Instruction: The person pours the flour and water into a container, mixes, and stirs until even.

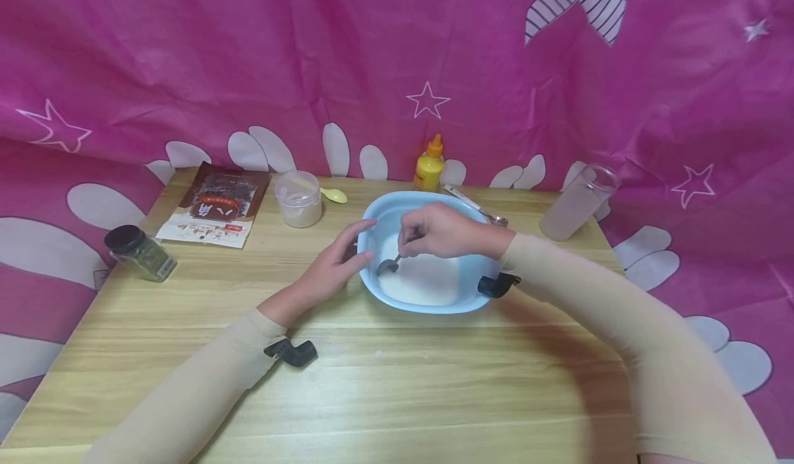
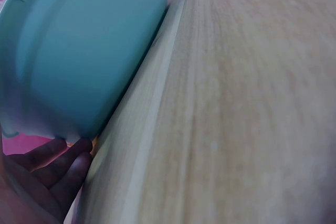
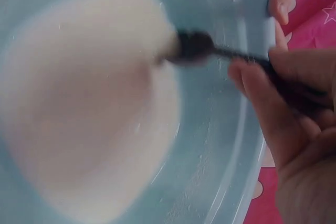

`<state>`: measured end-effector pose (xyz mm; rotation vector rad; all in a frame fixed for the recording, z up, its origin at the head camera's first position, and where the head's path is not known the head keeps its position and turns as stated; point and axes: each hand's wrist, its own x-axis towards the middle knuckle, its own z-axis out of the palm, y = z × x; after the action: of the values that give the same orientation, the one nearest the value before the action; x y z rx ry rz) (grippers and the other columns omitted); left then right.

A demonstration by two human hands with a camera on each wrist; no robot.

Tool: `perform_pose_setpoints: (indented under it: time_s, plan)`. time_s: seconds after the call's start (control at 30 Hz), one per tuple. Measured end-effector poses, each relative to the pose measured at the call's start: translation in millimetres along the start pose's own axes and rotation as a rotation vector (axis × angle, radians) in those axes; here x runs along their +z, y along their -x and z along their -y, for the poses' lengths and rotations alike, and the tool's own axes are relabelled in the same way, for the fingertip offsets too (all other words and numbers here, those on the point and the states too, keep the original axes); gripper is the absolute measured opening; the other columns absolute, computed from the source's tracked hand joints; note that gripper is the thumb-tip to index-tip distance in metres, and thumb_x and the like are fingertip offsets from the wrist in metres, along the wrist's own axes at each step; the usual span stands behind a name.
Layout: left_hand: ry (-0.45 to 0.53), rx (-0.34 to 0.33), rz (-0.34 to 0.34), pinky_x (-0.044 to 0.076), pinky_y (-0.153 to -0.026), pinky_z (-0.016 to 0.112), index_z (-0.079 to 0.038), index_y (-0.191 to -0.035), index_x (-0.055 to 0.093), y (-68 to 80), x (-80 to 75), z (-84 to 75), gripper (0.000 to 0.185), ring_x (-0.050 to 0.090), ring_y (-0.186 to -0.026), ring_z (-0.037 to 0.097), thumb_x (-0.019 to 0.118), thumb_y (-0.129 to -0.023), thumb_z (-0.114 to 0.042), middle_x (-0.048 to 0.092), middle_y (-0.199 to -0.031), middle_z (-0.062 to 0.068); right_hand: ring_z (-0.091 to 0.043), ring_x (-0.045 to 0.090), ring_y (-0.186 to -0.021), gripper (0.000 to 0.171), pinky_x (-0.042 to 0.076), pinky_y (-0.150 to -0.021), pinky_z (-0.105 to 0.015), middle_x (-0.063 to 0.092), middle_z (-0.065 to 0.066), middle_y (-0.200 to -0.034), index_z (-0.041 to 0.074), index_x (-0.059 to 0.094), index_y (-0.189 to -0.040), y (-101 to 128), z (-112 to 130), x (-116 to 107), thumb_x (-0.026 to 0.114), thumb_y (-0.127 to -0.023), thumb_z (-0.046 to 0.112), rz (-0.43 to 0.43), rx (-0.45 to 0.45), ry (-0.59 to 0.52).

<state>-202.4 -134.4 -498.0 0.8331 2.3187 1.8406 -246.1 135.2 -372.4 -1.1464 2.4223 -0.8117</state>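
A light-blue plastic basin stands mid-table with a smooth white, milky-looking content in its bottom. My right hand reaches over it and pinches the thin handle of a small dark spoon. The spoon's bowl sits at the left edge of the white content, blurred in the right wrist view. At the basin's left side, my left hand holds the rim with thumb and forefinger. Its other fingers lie against the outer wall, low near the tabletop.
Behind the basin stand a yellow bottle and a metal spoon. A tall clear cup stands right. To the left are a clear tub, a yellow spoon, a brown-white packet and a black-lidded jar.
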Motion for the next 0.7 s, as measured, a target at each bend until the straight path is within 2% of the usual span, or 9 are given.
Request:
perform_pose_setpoints:
  time_s: [0.2,0.37,0.53,0.7]
  plan:
    - [-0.007,-0.003,-0.006,0.056,-0.115,0.056,-0.021,-0.172,0.039,0.7,1.1,-1.9,0.06,0.06,-0.144,0.044,0.06,-0.116,-0.023,0.041,-0.174,0.016,-0.015,0.077,-0.086,0.014,0.058,-0.072,-0.029,0.081,0.008,-0.088,0.016,0.076,-0.089,12,-3,-6,0.08,-0.099,0.006,0.131,0.046,-0.076]
    - [-0.008,-0.005,-0.009,0.055,-0.116,0.057,-0.019,-0.172,0.039,0.6,1.0,-1.9,0.06,0.06,-0.144,0.044,0.061,-0.115,-0.022,0.04,-0.174,0.015,-0.017,0.081,-0.086,0.018,0.063,-0.073,-0.032,0.081,0.003,-0.086,0.012,0.071,-0.086,25,-11,-21,0.082,-0.099,0.007,0.191,0.141,-0.073]
    - [-0.016,-0.011,-0.01,0.054,-0.117,0.057,-0.02,-0.172,0.039,0.2,1.2,-1.5,0.06,0.059,-0.146,0.043,0.06,-0.116,-0.024,0.04,-0.175,0.014,-0.018,0.081,-0.08,0.027,0.064,-0.07,-0.035,0.073,-0.002,-0.076,0.01,0.062,-0.08,34,-21,-37,0.082,-0.097,0.005,0.156,0.212,-0.005]
    - [-0.017,-0.009,-0.01,0.051,-0.12,0.057,-0.02,-0.172,0.039,-0.4,1.3,-0.7,0.06,0.055,-0.149,0.043,0.06,-0.116,-0.024,0.038,-0.176,0.014,-0.016,0.07,-0.073,0.029,0.053,-0.064,-0.032,0.065,0.001,-0.072,0.014,0.061,-0.08,35,-26,-49,0.083,-0.096,0.006,0.058,0.214,0.205]
